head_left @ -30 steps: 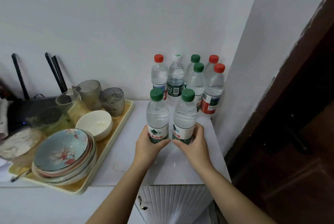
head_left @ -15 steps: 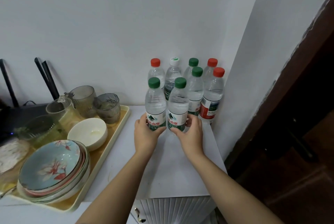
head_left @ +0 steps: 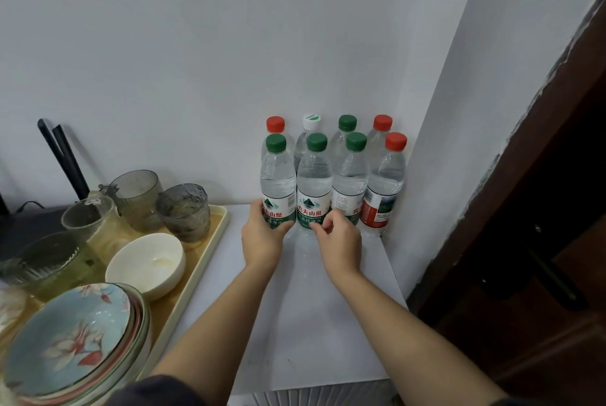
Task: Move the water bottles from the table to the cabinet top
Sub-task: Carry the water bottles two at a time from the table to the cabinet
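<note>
Here the left hand [head_left: 265, 236] wraps the label of the front-left green-capped bottle [head_left: 278, 182], fingers and thumb clamped round it; the right hand [head_left: 341, 241] sits at the foot of the second green-capped bottle [head_left: 313, 186], fingers curled against its label, though whether they grip it I cannot tell; both bottles stand upright on the white cabinet top [head_left: 314, 323], in the front row of eight packed into the wall corner; a cream tray [head_left: 220, 225] of bowls and glasses sits just left.
</note>
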Available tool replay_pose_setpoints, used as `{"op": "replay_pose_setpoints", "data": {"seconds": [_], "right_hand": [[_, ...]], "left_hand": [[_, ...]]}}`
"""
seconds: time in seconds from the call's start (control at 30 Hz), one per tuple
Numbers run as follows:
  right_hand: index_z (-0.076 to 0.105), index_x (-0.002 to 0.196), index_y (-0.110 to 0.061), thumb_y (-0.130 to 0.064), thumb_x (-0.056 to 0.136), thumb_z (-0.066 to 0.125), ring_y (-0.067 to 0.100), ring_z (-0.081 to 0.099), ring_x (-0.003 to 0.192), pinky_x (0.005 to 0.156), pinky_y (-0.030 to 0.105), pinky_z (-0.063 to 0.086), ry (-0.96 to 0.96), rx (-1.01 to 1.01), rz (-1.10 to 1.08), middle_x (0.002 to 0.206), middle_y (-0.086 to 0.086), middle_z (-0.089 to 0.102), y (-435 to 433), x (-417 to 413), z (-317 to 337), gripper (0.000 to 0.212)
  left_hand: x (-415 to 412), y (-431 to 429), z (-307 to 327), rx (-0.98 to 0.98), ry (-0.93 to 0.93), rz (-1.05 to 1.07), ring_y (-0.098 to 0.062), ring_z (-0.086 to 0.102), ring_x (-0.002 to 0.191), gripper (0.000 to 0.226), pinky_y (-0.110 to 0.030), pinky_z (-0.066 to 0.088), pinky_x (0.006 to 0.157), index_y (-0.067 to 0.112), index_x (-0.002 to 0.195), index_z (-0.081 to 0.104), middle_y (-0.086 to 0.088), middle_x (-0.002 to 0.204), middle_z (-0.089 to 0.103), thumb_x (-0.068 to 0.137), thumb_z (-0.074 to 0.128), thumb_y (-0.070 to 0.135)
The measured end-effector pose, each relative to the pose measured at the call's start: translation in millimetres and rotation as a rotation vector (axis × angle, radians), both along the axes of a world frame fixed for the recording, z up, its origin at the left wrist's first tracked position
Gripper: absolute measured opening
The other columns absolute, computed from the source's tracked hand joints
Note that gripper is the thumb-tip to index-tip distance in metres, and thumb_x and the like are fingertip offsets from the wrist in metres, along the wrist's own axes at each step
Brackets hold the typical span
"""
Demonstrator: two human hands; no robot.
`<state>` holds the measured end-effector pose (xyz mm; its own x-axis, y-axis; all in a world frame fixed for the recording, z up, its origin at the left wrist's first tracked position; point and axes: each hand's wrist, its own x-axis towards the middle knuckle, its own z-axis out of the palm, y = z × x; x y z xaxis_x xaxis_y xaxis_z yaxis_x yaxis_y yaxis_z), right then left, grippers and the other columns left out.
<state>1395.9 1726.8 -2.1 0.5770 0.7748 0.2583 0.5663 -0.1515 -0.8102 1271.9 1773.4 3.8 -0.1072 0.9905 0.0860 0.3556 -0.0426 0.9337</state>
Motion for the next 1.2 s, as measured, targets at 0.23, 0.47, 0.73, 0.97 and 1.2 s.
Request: {"op": "replay_pose_setpoints", "data": {"seconds": [0.23,0.47,0.73,0.97,1.2], "right_hand": [[0.05,0.073,-0.012,-0.028,0.082,0.075,0.028,0.055,0.065,0.055,0.031,0.034,-0.056,-0.036,0.0,0.066,0.003,0.059,-2.1,0.4,1.3,0.032],[0.051,0.09,-0.018,-0.042,0.069,0.083,0.025,0.055,0.091,0.069,0.037,0.043,-0.212,0.027,-0.192,0.094,0.001,0.058,-24.5,31.1,11.8,0.045],[0.003,0.155,-0.008,-0.025,0.058,0.093,0.026,0.013,0.149,0.12,0.041,0.021,0.188,0.056,-0.113,0.161,0.015,0.011,-18.5,52.6,4.2,0.133],[-0.006,0.153,-0.005,-0.019,0.064,0.09,0.028,0.003,0.151,0.121,0.037,0.016,0.205,0.064,-0.16,0.162,0.019,0.0,-5.7,43.6,2.7,0.132],[-0.009,0.153,-0.004,-0.026,0.069,0.088,0.028,-0.009,0.151,0.12,0.034,0.008,0.197,0.0,-0.146,0.162,0.021,-0.009,-11.5,46.8,3.9,0.13]], "left_hand": [[-6.9,8.0,0.1,-0.057,-0.01,-0.095,-0.011,0.059,0.108,0.074,-0.03,0.047,0.089,0.02,0.132,0.044,0.009,0.115,0.062,0.07,0.084,0.02],[-17.7,36.9,14.0,-0.058,-0.036,-0.438,-0.016,0.062,0.11,0.095,-0.03,0.055,0.083,0.025,0.138,0.033,0.0,0.121,0.061,0.061,0.083,0.004],[-15.9,41.1,13.9,-0.059,-0.073,-0.522,-0.017,0.061,0.11,0.093,-0.019,0.055,0.077,0.017,0.14,0.032,-0.007,0.125,0.058,0.063,0.081,-0.003],[-16.1,38.4,16.0,-0.069,-0.097,-0.533,-0.022,0.063,0.11,0.094,-0.03,0.056,0.079,0.019,0.138,0.033,-0.009,0.122,0.06,0.057,0.079,0.007],[-18.9,33.0,20.8,-0.12,-0.029,-0.49,-0.021,0.062,0.112,0.097,-0.044,0.054,0.092,0.021,0.138,0.032,-0.004,0.124,0.06,0.057,0.085,0.016]]}}
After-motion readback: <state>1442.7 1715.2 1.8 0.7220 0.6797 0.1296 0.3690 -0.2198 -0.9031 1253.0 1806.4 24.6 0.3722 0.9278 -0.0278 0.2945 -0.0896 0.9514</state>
